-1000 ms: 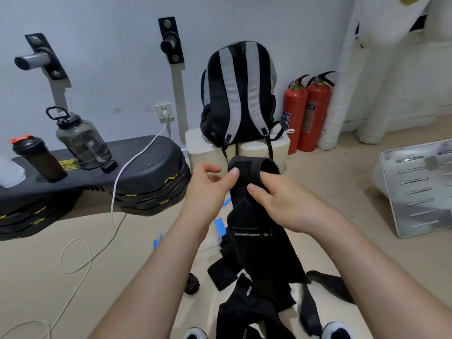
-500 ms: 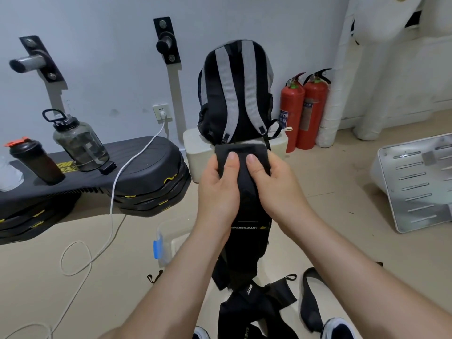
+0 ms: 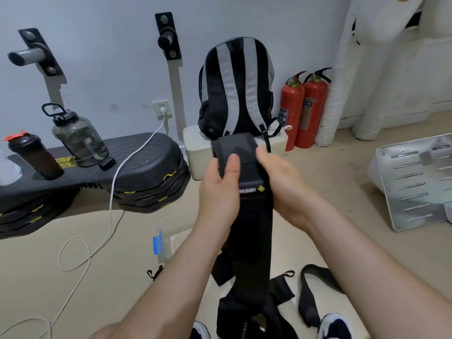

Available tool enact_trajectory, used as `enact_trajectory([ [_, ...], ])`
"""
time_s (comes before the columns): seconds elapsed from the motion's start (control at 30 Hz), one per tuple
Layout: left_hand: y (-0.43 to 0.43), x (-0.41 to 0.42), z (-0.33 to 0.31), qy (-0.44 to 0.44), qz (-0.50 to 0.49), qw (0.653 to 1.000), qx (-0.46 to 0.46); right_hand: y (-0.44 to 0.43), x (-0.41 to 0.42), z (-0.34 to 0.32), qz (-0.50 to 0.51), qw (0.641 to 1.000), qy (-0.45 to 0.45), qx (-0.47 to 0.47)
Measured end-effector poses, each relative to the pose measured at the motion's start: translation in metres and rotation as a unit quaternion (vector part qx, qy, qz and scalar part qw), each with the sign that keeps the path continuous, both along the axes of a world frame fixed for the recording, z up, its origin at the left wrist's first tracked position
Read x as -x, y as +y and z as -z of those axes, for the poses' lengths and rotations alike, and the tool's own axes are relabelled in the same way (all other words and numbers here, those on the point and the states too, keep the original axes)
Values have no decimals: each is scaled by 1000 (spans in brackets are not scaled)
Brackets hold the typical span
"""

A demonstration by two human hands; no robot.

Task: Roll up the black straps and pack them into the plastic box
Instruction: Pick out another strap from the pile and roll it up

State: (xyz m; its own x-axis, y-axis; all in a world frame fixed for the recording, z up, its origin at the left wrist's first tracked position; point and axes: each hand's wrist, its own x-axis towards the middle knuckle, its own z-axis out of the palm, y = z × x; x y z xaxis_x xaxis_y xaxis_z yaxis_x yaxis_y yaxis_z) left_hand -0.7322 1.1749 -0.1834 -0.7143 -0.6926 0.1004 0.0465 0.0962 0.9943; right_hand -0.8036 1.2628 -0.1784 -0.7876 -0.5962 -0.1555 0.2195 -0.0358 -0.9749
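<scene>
Wide black fabric strap: its top end is now a flat roll, where a second ago it was an open loop. The left hand pinches the roll, thumb in front; the blurred right hand cups its edge. Rolling seems barely begun, as most of the strap hangs below the hands. A clear plastic box sits under the left hand.

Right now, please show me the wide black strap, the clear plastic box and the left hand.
wide black strap (image 3: 254, 241), head view, on the flat length below the hands.
clear plastic box (image 3: 164, 237), head view, on its left wall.
left hand (image 3: 219, 192), head view, on the back of the hand.
</scene>
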Motion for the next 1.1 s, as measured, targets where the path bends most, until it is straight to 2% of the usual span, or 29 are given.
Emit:
enact_trajectory([
  [0.07, -6, 4, -1, 11, -25, 999, -41, -4, -12, 10, -32, 995, 70, -70],
  [0.13, -8, 5, -1, -5, -22, 999, -47, -5, -19, 14, -10, 990, 117, -84],
  [0.23, -9, 6, 5, -13, 37, 995, -90, -4, -20, 10, 35, 980, 177, -81],
  [0.3, -6, 5, 6, -13, 97, 986, -135, -4, -18, 4, 101, 973, 198, -65],
  [0.37, 1, 3, 11, -45, 128, 988, -73, -3, -11, -1, 184, 961, 198, -49],
  [0.43, 9, -1, 13, -83, 125, 988, 32, 1, 0, -5, 214, 966, 144, -24],
  [0.5, 11, -3, 10, -87, 93, 988, 82, 5, 4, -7, 149, 987, 51, 23],
  [0.57, 6, -1, 6, -65, 44, 996, 51, 5, -2, -3, 62, 998, 5, 20],
  [0.6, 1, 2, 5, -52, 12, 998, 21, 5, -8, 1, 28, 999, 37, -22],
  [0.67, -10, 6, 0, -46, -46, 997, -45, 5, -20, 12, -21, 977, 164, -136],
  [0.73, -21, 8, -2, -40, -51, 989, -132, 5, -25, 18, -29, 953, 232, -191],
  [0.8, -20, 7, -3, -15, 2, 976, -219, 3, -22, 18, 25, 959, 225, -168],
  [0.83, -15, 6, -1, -17, 42, 973, -225, 2, -19, 17, 65, 962, 216, -152],
  [0.9, -1, 3, 6, -61, 108, 980, -152, -2, -11, 15, 138, 967, 184, -113],
  [0.97, 10, 1, 17, -91, 146, 981, -94, -4, -6, 12, 176, 974, 114, -85],
  [1.03, 14, 1, 22, -85, 130, 983, -98, -4, -3, 12, 168, 980, 69, -77],
  [1.1, 9, 1, 22, -71, 88, 988, -107, -4, -4, 10, 116, 990, 55, -66],
])
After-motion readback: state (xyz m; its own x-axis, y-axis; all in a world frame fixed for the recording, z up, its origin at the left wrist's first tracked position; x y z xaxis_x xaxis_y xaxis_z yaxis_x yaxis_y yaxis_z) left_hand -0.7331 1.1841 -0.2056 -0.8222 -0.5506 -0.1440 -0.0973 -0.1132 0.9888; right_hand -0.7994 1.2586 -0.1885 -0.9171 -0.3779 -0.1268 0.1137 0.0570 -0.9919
